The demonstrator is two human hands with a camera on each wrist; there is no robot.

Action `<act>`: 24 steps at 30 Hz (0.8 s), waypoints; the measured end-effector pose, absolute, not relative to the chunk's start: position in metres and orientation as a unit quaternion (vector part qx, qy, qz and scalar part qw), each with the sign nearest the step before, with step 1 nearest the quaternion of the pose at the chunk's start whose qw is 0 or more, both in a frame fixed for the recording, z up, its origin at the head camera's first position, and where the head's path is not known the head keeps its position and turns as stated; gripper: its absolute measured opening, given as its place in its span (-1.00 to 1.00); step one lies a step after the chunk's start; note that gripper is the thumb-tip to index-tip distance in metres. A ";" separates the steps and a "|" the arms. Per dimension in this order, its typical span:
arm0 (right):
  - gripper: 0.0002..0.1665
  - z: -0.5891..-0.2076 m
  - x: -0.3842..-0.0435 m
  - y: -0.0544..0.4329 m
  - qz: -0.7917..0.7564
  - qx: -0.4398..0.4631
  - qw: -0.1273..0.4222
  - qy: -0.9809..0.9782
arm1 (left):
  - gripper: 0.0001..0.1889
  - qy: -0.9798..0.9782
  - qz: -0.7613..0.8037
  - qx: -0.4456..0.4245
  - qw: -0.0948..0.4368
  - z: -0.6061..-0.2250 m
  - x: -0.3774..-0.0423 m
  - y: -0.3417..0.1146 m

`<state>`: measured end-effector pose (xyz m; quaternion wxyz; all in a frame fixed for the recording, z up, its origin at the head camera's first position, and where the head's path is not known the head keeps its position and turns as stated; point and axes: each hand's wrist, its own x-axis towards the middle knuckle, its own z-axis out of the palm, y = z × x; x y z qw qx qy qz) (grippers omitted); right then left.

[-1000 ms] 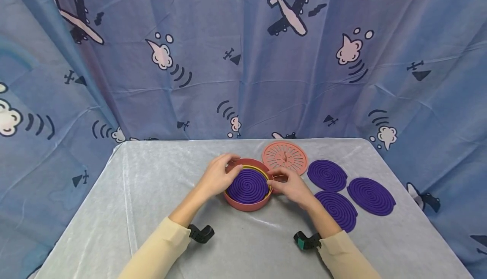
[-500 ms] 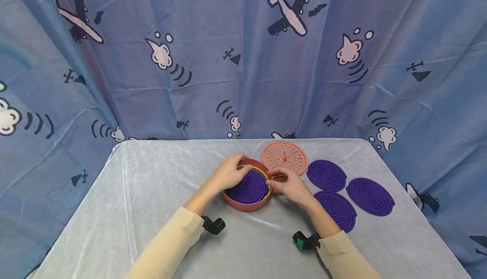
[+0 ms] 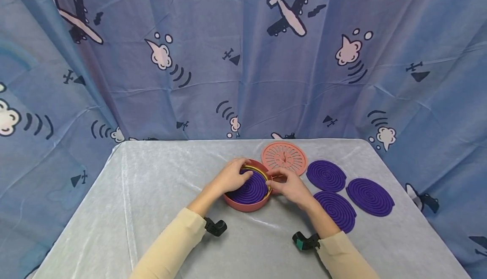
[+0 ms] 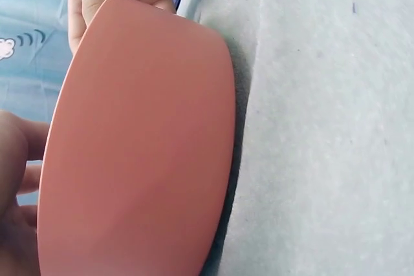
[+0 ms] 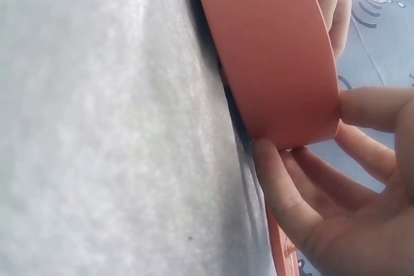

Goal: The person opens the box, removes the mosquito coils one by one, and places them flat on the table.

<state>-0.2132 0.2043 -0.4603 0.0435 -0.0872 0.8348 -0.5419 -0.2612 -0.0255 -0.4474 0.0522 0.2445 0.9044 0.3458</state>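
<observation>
A round salmon mosquito coil holder (image 3: 247, 207) stands on the table, with a purple mosquito coil (image 3: 251, 192) lying inside it. A yellow ring (image 3: 262, 170) shows along the holder's inner edge. My left hand (image 3: 231, 178) reaches over the holder's left side, thumb above the coil and fingers near the far rim. The holder's wall (image 4: 142, 134) hides its fingertips in the left wrist view. My right hand (image 3: 291, 188) pinches the right side of the holder; in the right wrist view its thumb and fingers touch the wall (image 5: 272, 63) and rim.
The slotted salmon lid (image 3: 284, 156) lies behind the holder, close to its rim. To the right rest three more purple coils (image 3: 326, 176) (image 3: 370, 196) (image 3: 336, 211). A patterned blue curtain (image 3: 213, 59) hangs beyond the table's far edge.
My left hand has moved right and slightly down, further over the holder and the coil. My right hand and the holder have stayed in place.
</observation>
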 end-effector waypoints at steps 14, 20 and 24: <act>-0.58 -0.462 -0.212 0.205 -0.560 -0.076 0.053 0.823 | -0.63 0.886 0.382 0.264 0.002 -0.448 -0.259 -0.029; -0.57 -0.461 -0.213 0.204 -0.566 -0.079 0.054 0.819 | -0.66 0.864 0.434 0.254 -0.003 -0.447 -0.263 -0.031; -0.58 -0.452 -0.208 0.200 -0.569 -0.078 0.061 0.816 | -0.65 0.864 0.439 0.245 0.019 -0.446 -0.262 -0.032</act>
